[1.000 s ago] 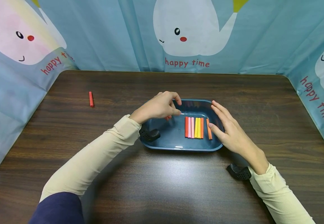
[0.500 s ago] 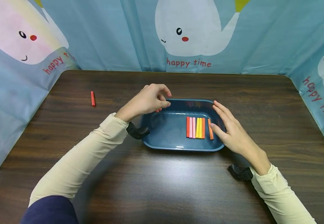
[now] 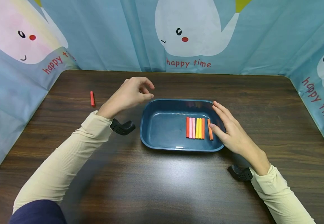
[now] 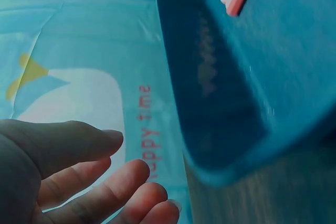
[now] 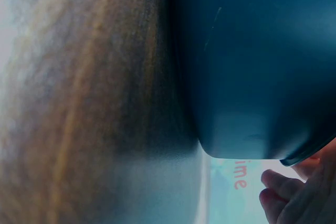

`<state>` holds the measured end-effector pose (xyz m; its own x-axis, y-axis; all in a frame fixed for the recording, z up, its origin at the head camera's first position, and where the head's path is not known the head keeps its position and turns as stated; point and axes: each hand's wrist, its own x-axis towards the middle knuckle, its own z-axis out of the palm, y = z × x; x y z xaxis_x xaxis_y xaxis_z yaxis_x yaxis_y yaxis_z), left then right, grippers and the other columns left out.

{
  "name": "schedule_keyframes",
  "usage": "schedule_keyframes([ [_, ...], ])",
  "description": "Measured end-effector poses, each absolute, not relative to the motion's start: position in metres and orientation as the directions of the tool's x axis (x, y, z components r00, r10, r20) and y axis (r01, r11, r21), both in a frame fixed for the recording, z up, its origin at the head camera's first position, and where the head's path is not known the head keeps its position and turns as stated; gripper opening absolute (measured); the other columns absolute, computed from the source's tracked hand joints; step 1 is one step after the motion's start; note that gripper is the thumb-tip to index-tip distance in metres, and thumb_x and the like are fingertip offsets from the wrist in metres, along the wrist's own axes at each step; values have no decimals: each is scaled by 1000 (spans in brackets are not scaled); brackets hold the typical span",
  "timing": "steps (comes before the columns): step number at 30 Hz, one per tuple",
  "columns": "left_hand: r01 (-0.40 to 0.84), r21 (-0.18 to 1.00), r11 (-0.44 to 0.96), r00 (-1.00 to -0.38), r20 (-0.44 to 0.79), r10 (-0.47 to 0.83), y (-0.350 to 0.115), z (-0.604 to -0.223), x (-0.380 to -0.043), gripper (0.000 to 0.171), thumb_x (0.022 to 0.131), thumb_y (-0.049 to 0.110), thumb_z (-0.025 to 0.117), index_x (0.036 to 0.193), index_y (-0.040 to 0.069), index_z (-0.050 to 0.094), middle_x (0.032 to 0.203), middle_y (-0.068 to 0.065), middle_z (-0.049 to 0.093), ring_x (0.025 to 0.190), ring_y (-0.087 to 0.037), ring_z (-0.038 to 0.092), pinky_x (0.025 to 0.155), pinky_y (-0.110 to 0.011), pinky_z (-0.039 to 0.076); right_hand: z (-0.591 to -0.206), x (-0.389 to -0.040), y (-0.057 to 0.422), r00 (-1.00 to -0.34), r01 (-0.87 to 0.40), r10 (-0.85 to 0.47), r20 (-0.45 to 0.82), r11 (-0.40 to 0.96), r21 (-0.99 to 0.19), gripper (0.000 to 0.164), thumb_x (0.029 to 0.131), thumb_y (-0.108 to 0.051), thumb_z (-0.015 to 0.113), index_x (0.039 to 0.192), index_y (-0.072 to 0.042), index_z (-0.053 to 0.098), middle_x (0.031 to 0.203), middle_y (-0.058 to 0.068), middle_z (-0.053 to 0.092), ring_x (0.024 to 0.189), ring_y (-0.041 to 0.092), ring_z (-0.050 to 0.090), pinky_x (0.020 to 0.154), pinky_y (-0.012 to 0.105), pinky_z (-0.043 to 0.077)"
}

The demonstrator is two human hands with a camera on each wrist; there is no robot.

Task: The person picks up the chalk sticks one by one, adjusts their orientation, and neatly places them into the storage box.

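Note:
A dark blue tray (image 3: 162,132) stands on the table. In its right part lies a side-by-side row of short coloured sticks (image 3: 195,128), red, pink, yellow and orange. Just right of the row, one slightly slanted orange stick (image 3: 210,130) lies apart. My left hand (image 3: 129,95) is in the air off the tray's far left corner; its fingers are loosely bent, and the left wrist view shows nothing between them. My right hand (image 3: 232,133) rests over the tray's right rim with its fingers straight, thumb inside beside the orange stick. The right wrist view shows the tray's outer wall (image 5: 247,77).
A single red stick (image 3: 92,99) lies on the brown wooden table (image 3: 164,193), left of my left hand. Behind the table hangs a light blue curtain (image 3: 108,37) with white cartoon figures. A black wrist device (image 3: 122,127) sits under my left wrist.
My left hand has moved left, from above the tray's middle to beyond its far left corner. My right hand stays at the rim. The sticks have not moved.

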<state>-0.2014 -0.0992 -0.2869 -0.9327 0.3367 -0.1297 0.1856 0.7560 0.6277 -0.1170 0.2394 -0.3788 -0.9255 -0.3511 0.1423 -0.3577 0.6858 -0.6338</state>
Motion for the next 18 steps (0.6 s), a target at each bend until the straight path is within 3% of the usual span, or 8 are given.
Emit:
schedule_keyframes([
  [18,127,539,833,-960,-145,241,-147,-289,-200,28,94,21,65,120,11,62,105,-15,72,89,-26,65,75,-36,46,-379,-116,239,-927,-354,-347,141,690,-631,65,99,-18,58,154,0,29,165,11,21,148,36,26,110,67,30],
])
